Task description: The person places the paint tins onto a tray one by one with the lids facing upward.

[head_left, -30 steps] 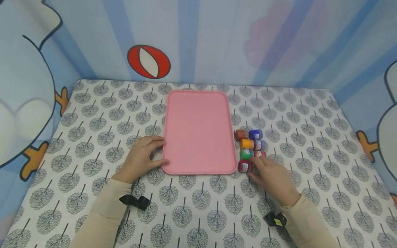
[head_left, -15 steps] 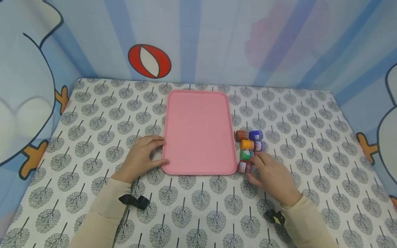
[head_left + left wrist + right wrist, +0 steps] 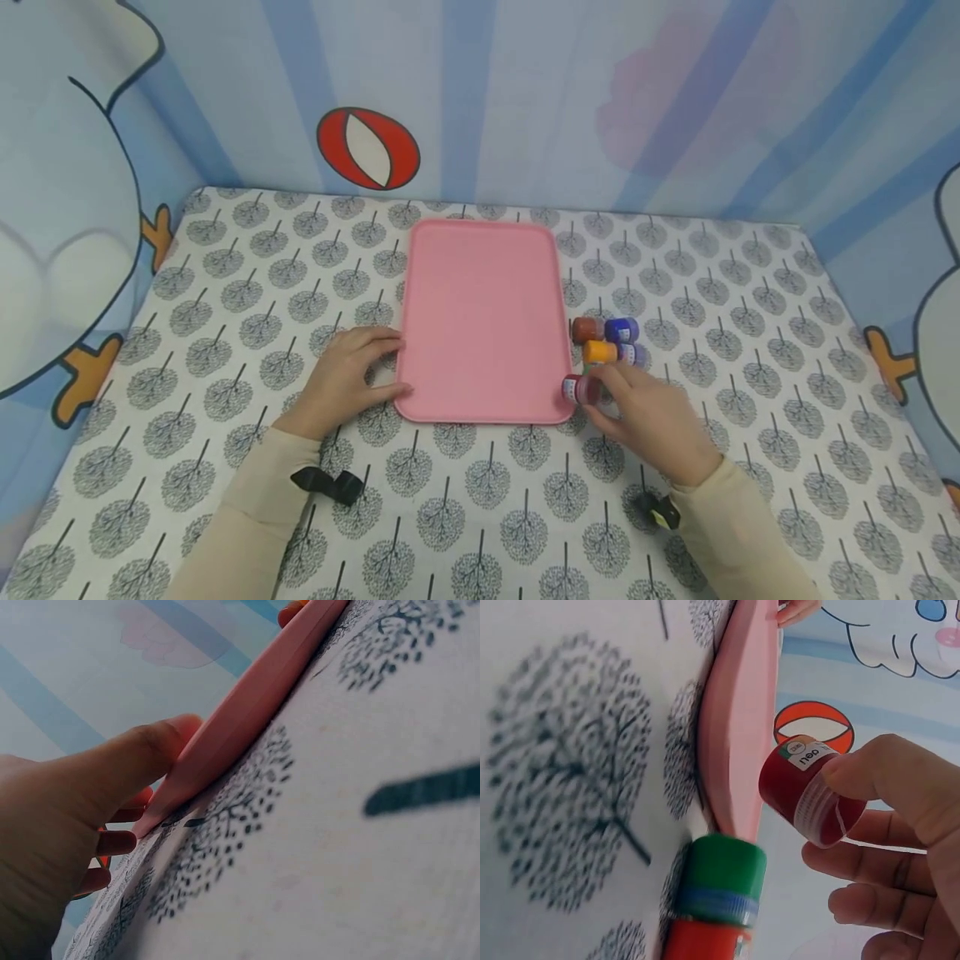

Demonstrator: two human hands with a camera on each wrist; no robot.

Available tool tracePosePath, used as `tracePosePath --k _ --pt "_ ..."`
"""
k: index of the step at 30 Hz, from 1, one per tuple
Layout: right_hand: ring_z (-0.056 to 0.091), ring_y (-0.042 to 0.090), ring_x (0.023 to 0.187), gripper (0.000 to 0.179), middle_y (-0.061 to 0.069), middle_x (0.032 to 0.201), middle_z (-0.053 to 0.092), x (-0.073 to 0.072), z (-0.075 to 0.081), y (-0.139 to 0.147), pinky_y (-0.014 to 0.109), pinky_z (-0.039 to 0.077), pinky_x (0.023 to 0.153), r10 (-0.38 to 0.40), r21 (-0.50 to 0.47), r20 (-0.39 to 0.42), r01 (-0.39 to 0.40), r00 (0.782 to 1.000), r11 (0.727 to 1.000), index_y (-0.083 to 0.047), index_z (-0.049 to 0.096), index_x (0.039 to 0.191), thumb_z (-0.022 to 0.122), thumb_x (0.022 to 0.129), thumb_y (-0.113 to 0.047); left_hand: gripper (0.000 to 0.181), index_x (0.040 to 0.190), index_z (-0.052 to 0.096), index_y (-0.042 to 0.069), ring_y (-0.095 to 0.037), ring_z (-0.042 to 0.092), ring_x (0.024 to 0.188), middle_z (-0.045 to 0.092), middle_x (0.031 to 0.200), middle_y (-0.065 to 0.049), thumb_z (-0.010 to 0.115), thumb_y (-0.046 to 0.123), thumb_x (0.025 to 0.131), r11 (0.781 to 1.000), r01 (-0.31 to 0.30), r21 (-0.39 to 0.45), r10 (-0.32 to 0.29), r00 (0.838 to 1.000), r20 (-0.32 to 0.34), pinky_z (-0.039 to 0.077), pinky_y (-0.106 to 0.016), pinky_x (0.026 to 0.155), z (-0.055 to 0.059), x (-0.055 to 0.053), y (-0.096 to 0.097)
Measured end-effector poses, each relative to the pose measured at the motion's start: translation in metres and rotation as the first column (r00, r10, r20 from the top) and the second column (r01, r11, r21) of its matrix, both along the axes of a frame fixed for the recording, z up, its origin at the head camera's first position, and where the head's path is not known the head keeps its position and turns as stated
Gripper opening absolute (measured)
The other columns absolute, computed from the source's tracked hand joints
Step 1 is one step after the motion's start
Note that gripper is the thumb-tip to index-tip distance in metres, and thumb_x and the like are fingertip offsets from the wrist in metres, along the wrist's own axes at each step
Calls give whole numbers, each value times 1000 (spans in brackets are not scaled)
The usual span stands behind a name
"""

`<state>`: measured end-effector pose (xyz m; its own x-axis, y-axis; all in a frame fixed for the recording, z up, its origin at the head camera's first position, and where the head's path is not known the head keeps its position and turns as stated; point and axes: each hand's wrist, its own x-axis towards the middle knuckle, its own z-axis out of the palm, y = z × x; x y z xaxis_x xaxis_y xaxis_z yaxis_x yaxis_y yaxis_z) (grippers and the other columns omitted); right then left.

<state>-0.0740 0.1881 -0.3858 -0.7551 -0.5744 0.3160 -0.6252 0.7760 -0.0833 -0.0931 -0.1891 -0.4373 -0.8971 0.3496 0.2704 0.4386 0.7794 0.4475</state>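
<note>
A dark red paint jar point(image 3: 576, 389) is pinched between the thumb and fingers of my right hand point(image 3: 660, 427). It is held off the table at the near right corner of the pink tray point(image 3: 480, 325). In the right wrist view, the jar point(image 3: 791, 780) is tilted, with a white label on its side. My left hand point(image 3: 341, 379) rests against the tray's left edge, thumb and fingertips touching the rim, fingers loosely spread. Just beyond my right hand lie an orange jar point(image 3: 600, 352), a brown jar point(image 3: 587, 329), a blue jar point(image 3: 622, 330) and a purple one point(image 3: 632, 356).
A green jar point(image 3: 720, 874) and a red jar point(image 3: 701, 941) lie below the held jar in the right wrist view; my right hand mostly hides them from the head camera. A tree-patterned cloth point(image 3: 480, 500) covers the table. A printed curtain point(image 3: 525, 100) hangs behind.
My right hand has picked up the dark red jar from the near end of the group and moved it slightly left, toward the tray. The left hand stays at the tray's edge.
</note>
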Motion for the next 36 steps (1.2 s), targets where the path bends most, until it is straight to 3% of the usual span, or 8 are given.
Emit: tracePosePath --k 9,20,27,36 --pt "55 11 62 38 2 83 62 -7 3 -20 22 50 49 56 17 -30 -56 998 998 -7 64 104 80 75 -26 62 119 64 4 -31 52 124 61 130 -11 82 39 71 1000 2 -1 -2 1000 4 34 -49 112 0 -3 1" --pt "61 12 67 41 3 88 65 -14 0 -43 22 53 52 123 41 -53 -120 991 992 -9 67 104 79 75 -37 63 120 64 5 -30 52 124 61 130 -10 82 40 71 1000 -6 -1 6 1000 7 33 -50 113 -2 -5 -1" --pt "62 13 74 39 2 90 65 -13 -4 -55 24 56 61 158 36 -14 -157 987 987 -10 68 104 79 76 -34 63 119 64 4 -31 52 124 61 129 -11 83 40 70 1000 -8 4 8 1000 5 34 -51 112 -3 -2 -1" --pt "59 8 69 31 -1 86 65 -13 -11 -68 19 53 56 188 42 -33 -186 982 982 -12 69 101 77 79 -33 62 118 65 5 -31 53 124 62 129 -11 83 39 70 1000 -8 -3 8 1000 -3 35 -51 112 0 -1 -1"
